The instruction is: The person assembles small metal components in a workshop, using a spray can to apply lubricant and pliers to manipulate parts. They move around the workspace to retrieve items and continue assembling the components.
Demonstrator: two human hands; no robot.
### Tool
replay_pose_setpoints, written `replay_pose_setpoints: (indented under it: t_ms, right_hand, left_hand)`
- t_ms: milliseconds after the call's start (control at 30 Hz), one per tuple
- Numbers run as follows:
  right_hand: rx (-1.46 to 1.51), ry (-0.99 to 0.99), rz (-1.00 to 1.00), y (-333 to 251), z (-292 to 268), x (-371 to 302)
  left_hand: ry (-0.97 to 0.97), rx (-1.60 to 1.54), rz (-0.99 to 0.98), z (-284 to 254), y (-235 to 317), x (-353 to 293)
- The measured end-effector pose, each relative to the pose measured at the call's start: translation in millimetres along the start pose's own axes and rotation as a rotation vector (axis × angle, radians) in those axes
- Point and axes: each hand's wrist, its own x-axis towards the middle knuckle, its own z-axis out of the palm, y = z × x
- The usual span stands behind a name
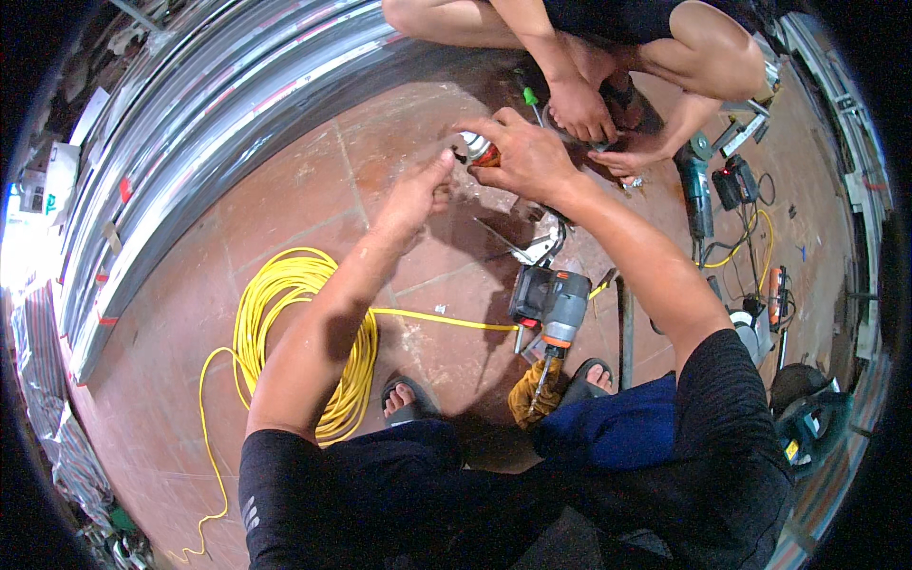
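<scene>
My right hand (532, 157) is wrapped round a small can-like thing (482, 149) with a pale metallic top and a red-orange side, held out in front of me above the floor. Just to its left is my left hand (418, 198), fingers curled in and thumb raised against the can's near end. A small dark bit (460, 154) shows at the left thumb; whether the fingers grip it is too blurred to say. Below my right hand, a grey-and-orange cordless drill (565, 309) stands near my feet, beside a mustard-brown work glove (534, 391).
A co-worker squats opposite, hands (622, 161) low by a green-handled screwdriver (531, 97). Left lies a coil of yellow cable (256, 313), its line running to the drill. Long metal profiles (190, 218) are stacked far left. An angle grinder (696, 185) lies right.
</scene>
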Motion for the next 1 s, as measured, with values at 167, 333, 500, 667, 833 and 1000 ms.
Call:
replay_pose_setpoints:
  t_ms: [167,333,500,667,833,1000]
  right_hand:
    - [0.081,0.003,0.012,-3,-3,0]
    - [0.007,-0.035,0.0,-5,-5,-2]
    - [-0.007,-0.039,0.009,-6,-7,-4]
    - [-0.027,-0.015,-0.002,-6,-8,-4]
    - [-0.046,0.044,-0.014,-6,-6,-4]
    - [-0.027,0.02,-0.007,-3,-3,-2]
  left_hand:
    - [-0.011,-0.699,-0.159,14,-5,-1]
    - [-0.037,-0.818,-0.184,14,5,-3]
    - [-0.085,-0.723,-0.18,9,10,-7]
    - [-0.088,-0.769,-0.156,11,10,-7]
    - [-0.129,-0.831,-0.135,10,8,-5]
    - [-0.139,-0.825,-0.14,8,7,-4]
